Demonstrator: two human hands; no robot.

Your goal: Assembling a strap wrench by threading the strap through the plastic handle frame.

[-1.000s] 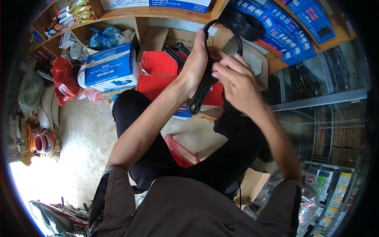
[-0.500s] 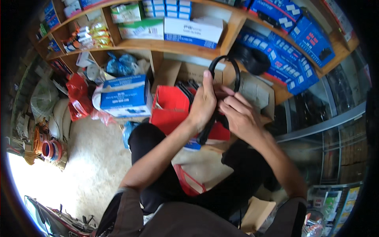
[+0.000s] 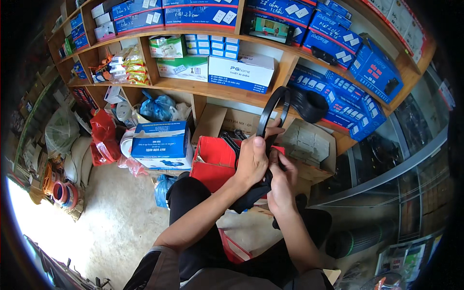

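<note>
A bundle of black strips stands up between my hands, bent into a loop at the top. My left hand is closed around the bundle, thumb up along it. Just to its right, my right hand grips the lower part, fingers curled around the strips. The bundle's lower end hangs dark below my hands over my lap. I sit with my black-clad knees raised. Behind my hands an open red box holds more black strips.
Wooden shelves carry blue and white boxes. A blue-and-white carton stands left of the red box, with red and blue plastic bags near it. An open cardboard box is to the right. A glass counter runs along the right.
The view has tilted up, showing more of the shelves. Both hands stay on the black bundle; the right hand has slid lower, below the left.
</note>
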